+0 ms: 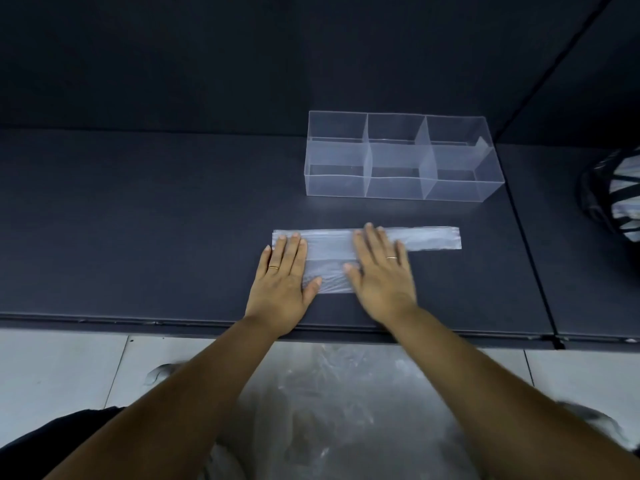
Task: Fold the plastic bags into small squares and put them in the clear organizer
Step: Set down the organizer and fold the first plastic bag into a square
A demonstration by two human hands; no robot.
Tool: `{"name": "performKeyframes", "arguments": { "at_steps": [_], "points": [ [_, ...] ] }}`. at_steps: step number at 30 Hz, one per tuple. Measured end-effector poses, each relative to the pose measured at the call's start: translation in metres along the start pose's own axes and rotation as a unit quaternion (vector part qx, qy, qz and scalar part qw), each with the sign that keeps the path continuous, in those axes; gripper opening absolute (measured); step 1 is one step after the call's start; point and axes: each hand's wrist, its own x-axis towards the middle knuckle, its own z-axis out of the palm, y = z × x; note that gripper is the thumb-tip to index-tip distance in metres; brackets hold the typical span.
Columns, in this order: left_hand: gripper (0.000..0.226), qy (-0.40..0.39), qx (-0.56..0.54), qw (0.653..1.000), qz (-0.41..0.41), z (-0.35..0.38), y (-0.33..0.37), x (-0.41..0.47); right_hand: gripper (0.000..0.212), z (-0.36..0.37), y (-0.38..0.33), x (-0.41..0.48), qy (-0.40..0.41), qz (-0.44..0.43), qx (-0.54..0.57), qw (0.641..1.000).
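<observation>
A clear plastic bag (346, 249) is lying flat on the dark surface (138, 220), just in front of the clear organizer (401, 157), and both hands are pressing down on it. The left hand (282, 271) is resting palm-down with fingers spread flat over the bag's left end, a thin ring showing on one finger. The right hand (381, 268) is likewise lying flat and open, fingers extended, covering the bag's middle, also wearing a ring. Neither hand is gripping anything; both are simply pushing the plastic against the surface.

The bag is showing as a long narrow strip running to the right of the right hand, with a wider folded part lying between the two hands, nearer the person. The organizer, standing behind the bag, is showing six compartments in two rows of three, all looking empty. More crumpled clear plastic (339, 403) is lying below the surface's near edge. A dark woven basket (616, 195) is sitting right of the organizer, cut off by the frame.
</observation>
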Motion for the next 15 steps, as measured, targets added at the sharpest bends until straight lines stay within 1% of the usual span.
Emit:
{"name": "performKeyframes", "arguments": {
  "at_steps": [3,5,6,8,9,11,13,15],
  "points": [
    [0.072,-0.004,0.005,1.0,-0.003,-0.002,0.0,0.001,0.06,-0.014,0.052,-0.003,0.008,0.085,-0.011,0.996],
    [0.072,-0.011,0.004,1.0,-0.008,-0.004,0.001,0.0,0.06,-0.027,0.072,-0.01,0.039,0.12,-0.03,0.992],
    [0.073,-0.011,-0.001,1.0,-0.012,-0.005,0.002,0.0,0.059,-0.033,0.075,-0.016,0.073,0.115,-0.03,0.99],
    [0.075,0.016,-0.021,0.999,-0.022,-0.012,0.005,-0.003,0.051,-0.043,0.068,-0.03,0.135,0.054,0.016,0.989],
    [0.074,0.042,-0.035,0.998,-0.016,-0.016,0.008,-0.005,0.043,-0.045,0.062,-0.037,0.142,0.011,0.049,0.989],
    [0.066,0.074,-0.069,0.994,0.033,-0.021,0.016,-0.009,0.032,-0.043,0.051,-0.051,0.106,-0.051,0.078,0.99],
    [0.062,0.051,-0.097,0.99,0.092,-0.021,0.027,-0.014,0.021,-0.04,0.047,-0.058,0.086,-0.054,0.091,0.991],
    [0.065,0.018,-0.115,0.987,0.113,-0.017,0.036,-0.018,0.008,-0.041,0.047,-0.056,0.094,-0.021,0.116,0.989]
  ]
}}
